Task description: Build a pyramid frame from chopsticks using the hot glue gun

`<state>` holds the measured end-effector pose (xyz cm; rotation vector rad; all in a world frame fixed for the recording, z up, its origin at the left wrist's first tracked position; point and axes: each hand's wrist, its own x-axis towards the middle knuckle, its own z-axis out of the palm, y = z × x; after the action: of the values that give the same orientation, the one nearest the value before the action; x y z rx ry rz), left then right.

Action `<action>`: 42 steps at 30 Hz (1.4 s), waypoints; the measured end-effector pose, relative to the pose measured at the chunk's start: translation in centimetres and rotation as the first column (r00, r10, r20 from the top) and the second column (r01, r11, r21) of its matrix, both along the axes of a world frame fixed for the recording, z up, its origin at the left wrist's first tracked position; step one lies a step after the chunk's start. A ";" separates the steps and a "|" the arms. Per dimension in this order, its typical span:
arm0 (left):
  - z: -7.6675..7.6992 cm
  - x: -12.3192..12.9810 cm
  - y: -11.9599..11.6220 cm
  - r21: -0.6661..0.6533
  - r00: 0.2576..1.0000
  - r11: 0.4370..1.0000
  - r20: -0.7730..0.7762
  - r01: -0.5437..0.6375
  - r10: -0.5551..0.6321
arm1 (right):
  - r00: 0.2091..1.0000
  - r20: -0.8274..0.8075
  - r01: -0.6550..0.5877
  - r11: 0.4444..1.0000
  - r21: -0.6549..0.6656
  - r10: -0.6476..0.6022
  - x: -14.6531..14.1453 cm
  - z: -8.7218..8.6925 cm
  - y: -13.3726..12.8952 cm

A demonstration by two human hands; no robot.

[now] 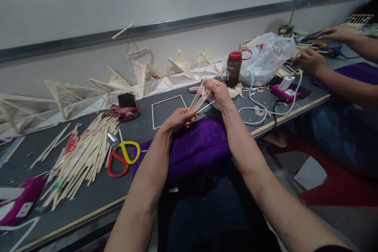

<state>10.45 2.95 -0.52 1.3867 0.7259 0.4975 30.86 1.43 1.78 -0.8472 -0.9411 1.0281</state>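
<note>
A small fan of thin wooden sticks (197, 100) is held between my two hands above a purple cloth (201, 141). My left hand (179, 119) pinches the lower ends of the sticks. Around their upper ends, the fingers of my right hand (217, 91) are closed. One stick points out separately toward the right. Behind my left hand, a thin rectangular stick frame (152, 116) lies on the dark table. Scissors (124, 156) with one red and one yellow handle lie left of my left forearm, beside a large pile of loose sticks (88, 153).
Fan-shaped stick models (143, 76) line the wall. A brown bottle (234, 71) with a red lid stands beside a plastic bag (267, 57). White cables and a purple power strip (285, 93) lie to the right. Another person's hands (313, 62) work at the far right.
</note>
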 end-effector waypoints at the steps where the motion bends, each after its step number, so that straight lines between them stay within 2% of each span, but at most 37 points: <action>1: 0.0 -0.1 0.0 -0.003 1.000 1.000 -0.012 0.013 -0.013 | 0.999 -0.007 -0.037 0.999 0.001 0.037 0.1 0.1 -0.1; 3: 0.1 -0.2 0.0 -0.006 0.999 0.999 -0.026 0.034 -0.035 | 0.997 0.004 -0.073 0.997 0.001 0.073 0.3 0.2 -0.2; 10: 0.0 -0.4 0.1 -0.017 0.999 0.999 -0.028 0.040 -0.041 | 0.998 0.061 -0.035 0.999 -0.019 0.036 1.0 0.0 0.4; 13: -0.1 -0.5 0.2 -0.022 0.999 0.999 -0.025 0.044 -0.045 | 0.999 0.013 0.046 0.999 0.007 -0.046 1.6 -0.6 1.3; 16: 0.1 -0.7 0.3 -0.037 0.999 0.999 -0.031 0.033 -0.034 | 0.980 -0.083 0.180 0.984 0.011 -0.178 2.6 -0.9 2.1; 18: 0.4 -1.1 0.3 -0.047 0.999 0.999 -0.043 0.009 -0.011 | 0.938 -0.175 0.302 0.953 -0.017 -0.301 3.3 -1.0 2.4; 20: 0.8 -2.0 0.5 -0.046 0.998 0.998 -0.051 -0.046 0.044 | 0.860 -0.267 0.435 0.898 -0.063 -0.435 4.1 -1.0 2.6; 22: 1.1 -3.2 0.8 -0.031 0.991 0.991 -0.034 -0.131 0.130 | 0.783 -0.326 0.528 0.843 -0.103 -0.530 4.7 -1.0 2.7; 24: 1.3 -4.5 1.1 -0.010 0.967 0.968 0.028 -0.252 0.252 | 0.741 -0.334 0.586 0.804 -0.102 -0.582 4.9 -1.0 2.6; 27: 1.6 -5.9 1.4 -0.032 0.892 0.907 0.171 -0.419 0.418 | 0.726 -0.260 0.658 0.753 -0.010 -0.637 4.7 -0.9 2.4; 31: 1.9 -5.5 0.7 -0.108 0.851 0.884 0.239 -0.454 0.467 | 0.656 -0.003 0.744 0.646 0.173 -0.755 3.7 -0.8 2.1; 33: 1.9 -4.6 0.2 -0.125 0.833 0.862 0.222 -0.491 0.506 | 0.629 0.067 0.735 0.621 0.274 -0.774 2.9 -0.8 2.0; 35: 1.9 -3.7 -0.3 -0.124 0.822 0.846 0.200 -0.519 0.534 | 0.673 0.041 0.685 0.643 0.344 -0.739 2.0 -0.8 1.9; 39: 1.6 -2.5 -0.7 -0.136 0.779 0.817 0.249 -0.561 0.576 | 0.814 -0.023 0.554 0.762 0.336 -0.581 0.4 -0.4 1.7; 42: 1.6 -2.1 -0.7 -0.150 0.748 0.809 0.315 -0.568 0.584 | 0.835 -0.013 0.523 0.787 0.327 -0.550 -0.6 0.2 2.2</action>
<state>8.32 2.22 1.08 0.9668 0.8629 1.1834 30.24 3.59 2.01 -0.8201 -0.8330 0.3308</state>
